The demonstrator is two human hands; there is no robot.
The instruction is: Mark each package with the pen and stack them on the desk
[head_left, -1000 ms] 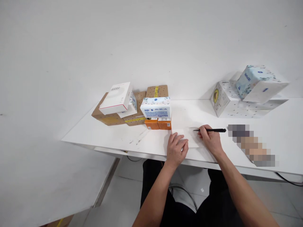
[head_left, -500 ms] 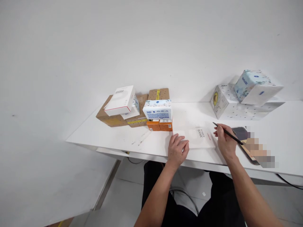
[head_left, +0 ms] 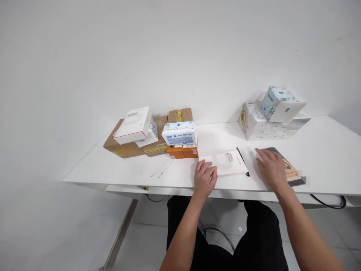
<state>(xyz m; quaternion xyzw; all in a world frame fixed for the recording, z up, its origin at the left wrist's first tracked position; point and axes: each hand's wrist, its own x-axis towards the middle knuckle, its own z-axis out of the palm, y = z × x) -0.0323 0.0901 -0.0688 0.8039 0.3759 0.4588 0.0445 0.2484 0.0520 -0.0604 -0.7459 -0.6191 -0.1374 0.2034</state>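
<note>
You sit at a white table (head_left: 324, 150) against a bare white wall, with pale floor and a cable below. At the back left stand brown cartons (head_left: 124, 146) with a white box (head_left: 132, 125) on top, a tissue pack (head_left: 179, 133) over two orange boxes (head_left: 182, 151). At the back right another tissue pack (head_left: 278, 103) rests on a dotted white box (head_left: 254, 122).

The flat white box (head_left: 225, 162) marked "POWER BANK" lies in front of you, near the table's front edge, between your hands. A black pen (head_left: 243, 162) lies on the table along its right edge, touching or just beside it.

Your left hand (head_left: 204, 178) rests on the box's left end, fingers loosely curled and pressing down, holding nothing. Your right hand (head_left: 270, 167) is just right of the pen and apart from it, palm down, fingers extended and close together. It lies over the left part of a dark booklet (head_left: 290, 173); whether it touches it, you cannot tell.
</note>
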